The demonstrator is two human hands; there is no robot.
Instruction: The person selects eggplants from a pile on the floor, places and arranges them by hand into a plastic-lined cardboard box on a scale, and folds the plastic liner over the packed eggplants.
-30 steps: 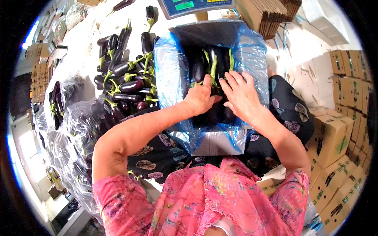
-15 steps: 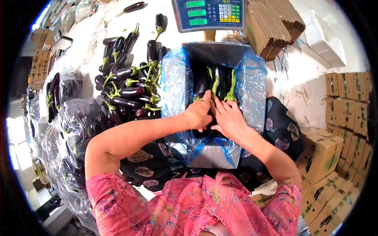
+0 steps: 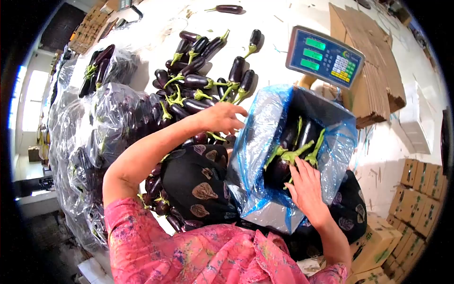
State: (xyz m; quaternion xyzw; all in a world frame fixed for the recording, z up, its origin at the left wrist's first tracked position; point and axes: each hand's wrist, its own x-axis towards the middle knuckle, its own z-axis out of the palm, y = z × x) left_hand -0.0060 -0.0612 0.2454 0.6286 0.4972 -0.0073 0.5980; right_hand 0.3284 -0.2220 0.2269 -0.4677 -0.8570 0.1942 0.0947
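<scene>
My left hand (image 3: 225, 118) is in the air beside the left rim of the box, its fingers apart and holding nothing. Below and behind it lies a heap of dark purple eggplants (image 3: 193, 81) with green stems. My right hand (image 3: 306, 190) reaches into a box (image 3: 272, 215) lined with blue plastic film (image 3: 255, 130). Its fingers are stretched out over the eggplants (image 3: 309, 135) inside, touching near a green stem. The box's near end is at my lap, and several eggplants lie lengthwise in it.
A scale display (image 3: 326, 56) with green digits stands behind the box. Flattened cardboard (image 3: 366, 75) is stacked at the back right. Closed cartons (image 3: 416, 203) are piled at right, near a white foam box (image 3: 416, 118). Clear plastic (image 3: 78, 156) covers more eggplants at left.
My left hand has left the box and moved left toward the heap. My right hand stays among the boxed eggplants. The view has turned left, so the box and scale appear farther right.
</scene>
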